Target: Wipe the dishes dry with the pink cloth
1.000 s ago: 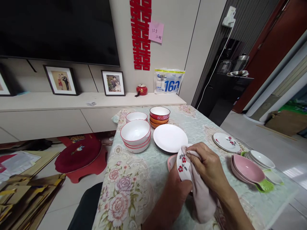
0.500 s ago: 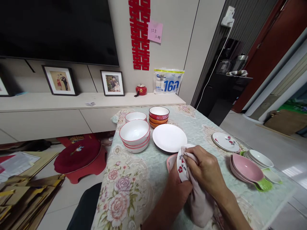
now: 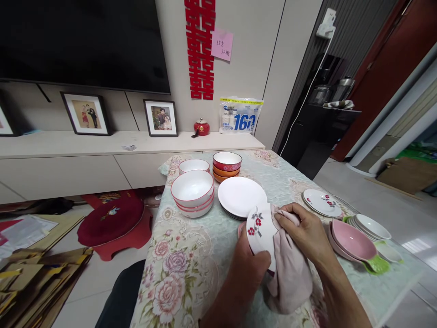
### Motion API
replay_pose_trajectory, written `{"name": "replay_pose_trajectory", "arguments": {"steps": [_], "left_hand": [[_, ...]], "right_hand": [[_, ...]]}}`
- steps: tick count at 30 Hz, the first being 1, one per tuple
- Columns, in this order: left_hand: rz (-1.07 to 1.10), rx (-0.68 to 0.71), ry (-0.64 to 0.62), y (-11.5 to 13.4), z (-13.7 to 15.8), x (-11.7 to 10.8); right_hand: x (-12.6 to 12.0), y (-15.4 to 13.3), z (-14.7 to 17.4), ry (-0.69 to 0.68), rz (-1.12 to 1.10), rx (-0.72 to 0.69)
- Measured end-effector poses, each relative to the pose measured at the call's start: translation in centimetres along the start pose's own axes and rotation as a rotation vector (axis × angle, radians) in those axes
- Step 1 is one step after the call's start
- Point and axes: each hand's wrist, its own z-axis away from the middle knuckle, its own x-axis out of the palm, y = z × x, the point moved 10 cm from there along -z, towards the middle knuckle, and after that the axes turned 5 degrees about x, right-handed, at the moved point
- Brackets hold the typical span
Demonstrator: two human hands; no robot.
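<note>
A white plate with red flowers (image 3: 261, 228) is held tilted above the table. My left hand (image 3: 247, 262) grips its left and lower edge, thumb on the face. My right hand (image 3: 302, 228) is closed on a pale pink cloth (image 3: 292, 273), pressing it against the plate's right edge; the cloth hangs down below. Behind the plate, a pink dish edge (image 3: 241, 228) shows, mostly hidden. Just beyond my hands lies a stack of white plates (image 3: 242, 196). To its left are white bowls with red rims (image 3: 192, 189), stacked.
Red and orange bowls (image 3: 227, 166) stand stacked at the back. On the right are flowered plates (image 3: 322, 202), pink bowls (image 3: 353, 239), small white bowls (image 3: 370, 226) and a green leaf-shaped piece (image 3: 377, 264). A red stool (image 3: 116, 223) stands left of the table.
The plate has turned so more of its flowered face shows. My right hand and the cloth have shifted right, toward the plate's edge.
</note>
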Motion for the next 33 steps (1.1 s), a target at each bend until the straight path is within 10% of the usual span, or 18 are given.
{"name": "replay_pose_trajectory", "arguments": {"steps": [4,10,19,33], "left_hand": [[0.058,0.006,0.09,0.0,0.2,-0.4],[0.094,0.0,0.009,0.0,0.8,0.9],[0.023,0.033,-0.079,1.0,0.4,1.8],[0.09,0.04,0.036,0.0,0.5,0.8]], "right_hand": [[-0.5,0.1,0.3,0.073,0.004,0.051],[-0.9,-3.2,1.7,0.302,0.15,-0.237],[2.9,-8.0,4.0,-0.18,0.021,-0.554],[-0.8,0.2,0.6,0.175,-0.183,0.083]]}}
